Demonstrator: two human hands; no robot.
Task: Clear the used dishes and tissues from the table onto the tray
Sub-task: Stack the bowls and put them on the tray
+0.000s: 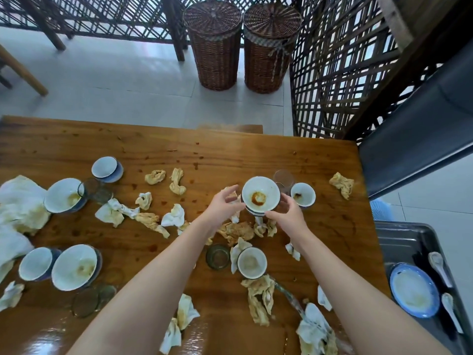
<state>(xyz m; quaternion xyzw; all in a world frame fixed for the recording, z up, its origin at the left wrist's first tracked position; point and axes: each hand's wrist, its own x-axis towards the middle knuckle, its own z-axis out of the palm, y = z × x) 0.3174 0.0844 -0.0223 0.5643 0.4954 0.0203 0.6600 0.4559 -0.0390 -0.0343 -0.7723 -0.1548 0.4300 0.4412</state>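
Observation:
A white bowl with a red sauce stain [260,196] sits on top of other stacked bowls in the middle of the wooden table [179,147]. My right hand [288,213] grips its lower right rim. My left hand [225,204] is just left of the bowl with fingers spread, at most brushing the rim. Several more dirty bowls stand around: a small one [303,194] to the right, one [252,262] nearer me, others [75,266] at the left. Crumpled stained tissues [259,301] lie all over. The metal tray [399,242] at the right holds a blue-rimmed plate [413,293] and two spoons [439,266].
Empty glasses stand on the table [218,257], [282,179], [96,188]. A white cloth [19,201] is heaped at the left edge. Two wicker baskets [213,44] and a lattice screen stand beyond the table; a dark padded seat [422,129] is at the right.

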